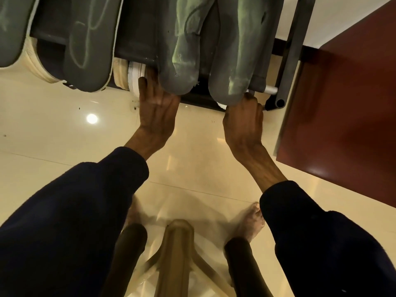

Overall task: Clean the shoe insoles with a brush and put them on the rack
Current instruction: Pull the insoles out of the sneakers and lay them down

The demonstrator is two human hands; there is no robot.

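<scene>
On the floor [53, 129] stands a dark rack [289, 50]. Grey-green insoles [90, 50] lie side by side on the rack. At the rack's front, the left hand [158, 112] reaches under one; its fingers are hidden, so I cannot tell its grip. The right hand [244, 123] curls round the last insole [233, 71].

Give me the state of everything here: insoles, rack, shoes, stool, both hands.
Far-left insole: on rack, overhanging.
Second insole: on rack, overhanging.
Middle insole: on rack, green-smeared, tip over left fingers.
Right insole: on rack, tip above right hand.
Rack: loaded.
Shoes: under insoles, mostly hidden.
Left hand: fingers straight, reaching under middle insole.
Right hand: fingers curled at rack edge; grip hidden.
Stool: upright.
</scene>
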